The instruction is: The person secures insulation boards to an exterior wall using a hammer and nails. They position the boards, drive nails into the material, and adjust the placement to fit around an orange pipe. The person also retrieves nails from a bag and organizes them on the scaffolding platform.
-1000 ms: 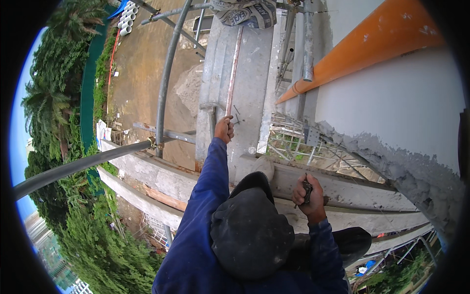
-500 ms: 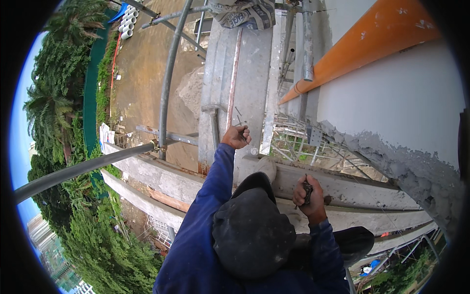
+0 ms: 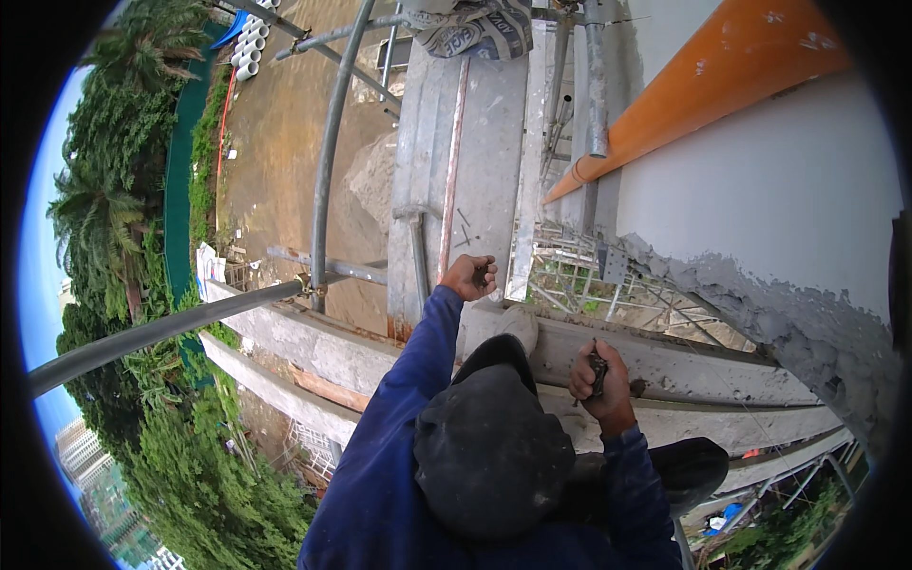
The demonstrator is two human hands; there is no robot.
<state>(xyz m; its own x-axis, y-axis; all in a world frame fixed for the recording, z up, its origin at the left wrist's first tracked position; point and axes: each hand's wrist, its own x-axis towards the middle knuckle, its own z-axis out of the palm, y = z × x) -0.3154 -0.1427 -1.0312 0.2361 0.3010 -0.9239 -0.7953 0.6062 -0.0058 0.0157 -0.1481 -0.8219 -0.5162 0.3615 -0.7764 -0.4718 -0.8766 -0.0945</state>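
Note:
My left hand [image 3: 472, 276] is closed, its fingers curled over the near end of a grey plank [image 3: 503, 142]; whatever they hold is hidden. Just beyond it lie a few loose nails [image 3: 464, 226]. A hammer [image 3: 418, 252] rests on the plank to the left of that hand, its head at the far end. Alongside the hammer runs a long, thin reddish-white strip [image 3: 456, 152]. Over the cement-crusted boards [image 3: 665, 361] at right, my right hand [image 3: 608, 385] is closed around a dark clump of thin metal pieces [image 3: 598, 372], too small to name.
Scaffold pipes [image 3: 332, 161] stand and cross at left, with ground far below. A printed sack [image 3: 480, 33] sits at the plank's far end. An orange pipe [image 3: 703, 85] slants along the white wall [image 3: 760, 180] at right. Gaps open between the boards.
My left hand has drawn slightly nearer and to the right, away from the loose nails, which now show more fully. My right hand has stayed in about the same place.

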